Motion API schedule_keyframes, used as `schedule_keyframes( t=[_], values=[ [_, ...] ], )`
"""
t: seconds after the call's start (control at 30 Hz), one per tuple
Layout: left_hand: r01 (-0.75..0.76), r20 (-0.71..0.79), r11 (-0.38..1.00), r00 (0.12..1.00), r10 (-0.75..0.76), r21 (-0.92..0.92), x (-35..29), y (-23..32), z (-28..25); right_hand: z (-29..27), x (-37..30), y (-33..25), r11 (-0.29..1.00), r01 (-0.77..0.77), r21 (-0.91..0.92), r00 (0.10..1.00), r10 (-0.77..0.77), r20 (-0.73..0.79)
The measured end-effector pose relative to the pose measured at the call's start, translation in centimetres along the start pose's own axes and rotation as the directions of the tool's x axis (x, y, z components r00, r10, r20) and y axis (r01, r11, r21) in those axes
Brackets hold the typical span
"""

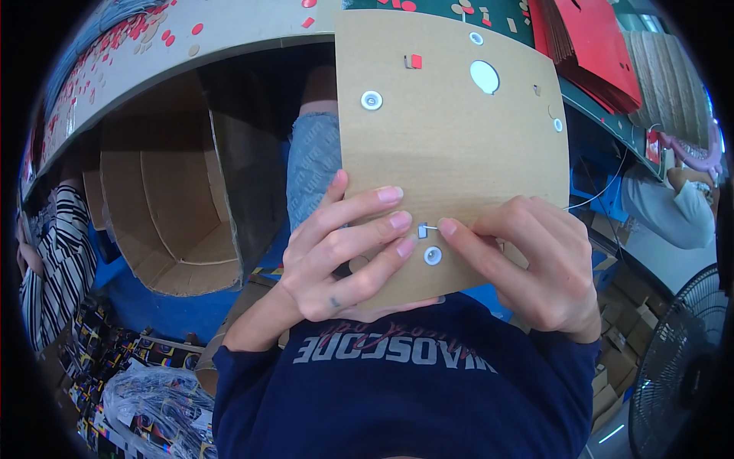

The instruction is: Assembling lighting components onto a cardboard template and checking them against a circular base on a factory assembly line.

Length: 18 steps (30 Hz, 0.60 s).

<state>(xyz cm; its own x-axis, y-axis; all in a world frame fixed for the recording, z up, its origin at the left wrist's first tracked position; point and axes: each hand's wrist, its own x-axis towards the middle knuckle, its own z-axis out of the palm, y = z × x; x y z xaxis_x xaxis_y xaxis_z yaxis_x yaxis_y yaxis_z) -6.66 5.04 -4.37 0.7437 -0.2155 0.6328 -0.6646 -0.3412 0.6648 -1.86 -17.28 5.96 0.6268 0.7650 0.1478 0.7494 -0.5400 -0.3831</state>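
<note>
A brown cardboard sheet point(451, 153) lies tilted in front of my torso. It has white round eyelets point(371, 100), a large round hole and small cut slots. My left hand point(344, 249) grips its lower left part, fingers spread on the face and the thumb showing at the bottom edge. My right hand point(539, 260) pinches the end of a short white cord point(432, 228) that comes out of a small slot above the lowest eyelet point(433, 255). Whether this cord joins the white string at the sheet's right edge is hidden.
Beyond the sheet is a table point(222, 30) strewn with red and brown paper scraps. Red folded card pieces point(589, 57) stack at the far right. An open cardboard box point(164, 183) stands at left. A black fan point(680, 367) is at lower right. Other people sit at both sides.
</note>
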Motion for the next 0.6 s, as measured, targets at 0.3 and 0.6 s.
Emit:
schedule_keyframes(
  t=[0.3,0.6],
  values=[
    [-0.014,0.018,0.993,1.0,0.012,0.115,2.0,0.2,0.5,-0.4,-0.5,1.4,0.992,0.128,0.016,0.991,-0.128,0.043],
    [0.062,0.095,0.997,0.993,-0.066,0.053,2.4,0.9,0.1,-0.6,-1.0,1.4,0.992,0.114,0.055,0.992,-0.117,0.056]
  ],
)
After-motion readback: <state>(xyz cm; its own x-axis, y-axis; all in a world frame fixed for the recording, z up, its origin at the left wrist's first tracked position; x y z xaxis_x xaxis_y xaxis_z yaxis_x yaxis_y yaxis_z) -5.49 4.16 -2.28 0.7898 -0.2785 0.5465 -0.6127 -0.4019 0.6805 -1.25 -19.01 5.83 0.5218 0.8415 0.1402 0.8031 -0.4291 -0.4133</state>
